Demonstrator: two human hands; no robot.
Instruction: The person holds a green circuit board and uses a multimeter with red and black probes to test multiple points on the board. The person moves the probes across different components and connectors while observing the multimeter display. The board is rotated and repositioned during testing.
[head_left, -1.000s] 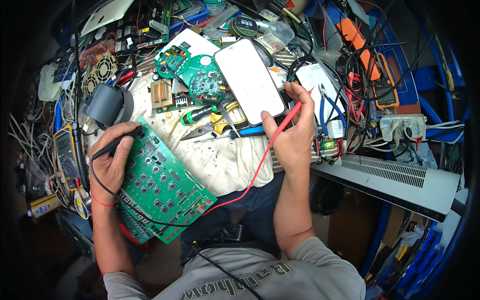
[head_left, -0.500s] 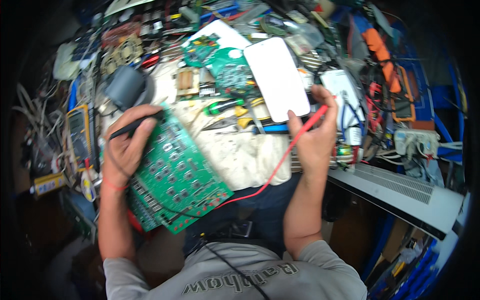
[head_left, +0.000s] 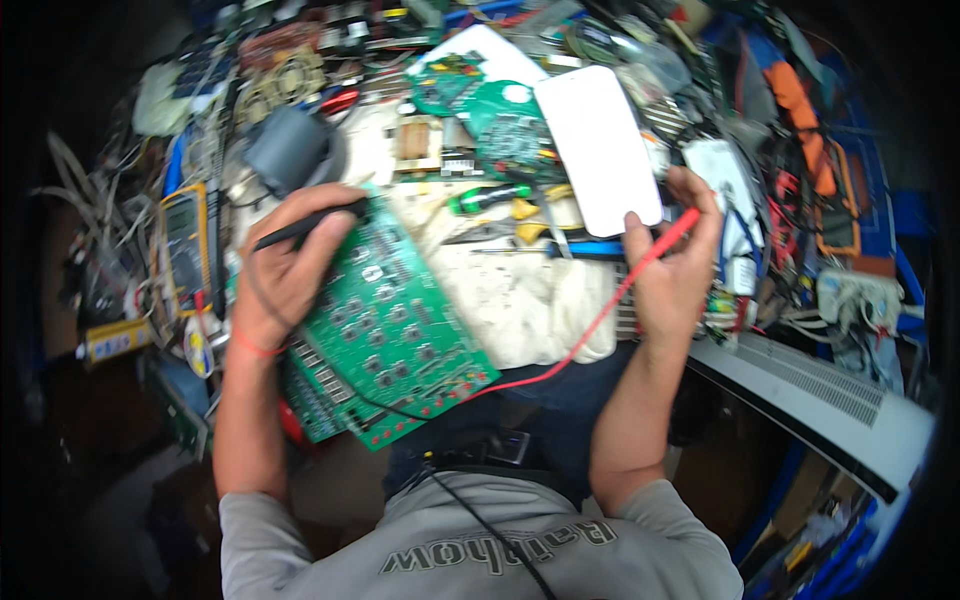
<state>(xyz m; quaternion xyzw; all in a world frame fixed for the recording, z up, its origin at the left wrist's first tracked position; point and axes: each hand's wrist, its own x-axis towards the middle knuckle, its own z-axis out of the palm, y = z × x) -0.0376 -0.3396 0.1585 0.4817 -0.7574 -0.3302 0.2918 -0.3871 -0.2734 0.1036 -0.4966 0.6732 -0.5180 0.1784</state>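
Observation:
My left hand point(head_left: 290, 265) is closed on a black test probe point(head_left: 300, 230) and also grips the upper left edge of a green circuit board point(head_left: 390, 315). The board is tilted over my lap, with rows of small components on its face. A red test probe point(head_left: 668, 240) lies across my closed right hand point(head_left: 675, 270), its red lead running down towards the board. That thumb rests at the lower edge of a white, phone-like slab point(head_left: 600, 150); whether the hand bears its weight I cannot tell. Both probe tips are hard to make out.
Beyond my hands lie a green-handled screwdriver point(head_left: 490, 198), a grey cylinder point(head_left: 285, 150) and another green board point(head_left: 510, 135) on pale cloth point(head_left: 530, 310). Yellow-edged multimeters stand at left point(head_left: 185, 240) and right point(head_left: 838, 205). A long white vented casing point(head_left: 820, 400) juts out at the right.
The whole view has shifted a little to the right and up. Both hands keep their hold, and the board and white slab stay in about the same place relative to them.

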